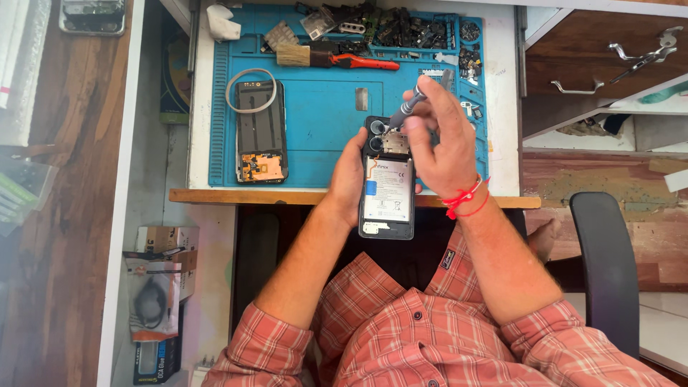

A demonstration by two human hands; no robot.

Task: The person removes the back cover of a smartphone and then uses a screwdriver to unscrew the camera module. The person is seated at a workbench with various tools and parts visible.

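overhanging the tabletop front edge, the opened phone shows its white battery. left hand is wrapped round its side; right hand is pinched closed on a grey screwdriver at its top.

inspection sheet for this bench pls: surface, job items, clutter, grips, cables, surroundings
Surface: blue work mat on a white bench.
Job's things: opened phone, back off, battery showing; screwdriver tip at its top.
Clutter: second opened phone, brush, loose parts along the mat's far edge.
Grips: left hand holds the phone; right hand holds the screwdriver.
Cables: nothing seen.
Surroundings: open drawer, black chair.
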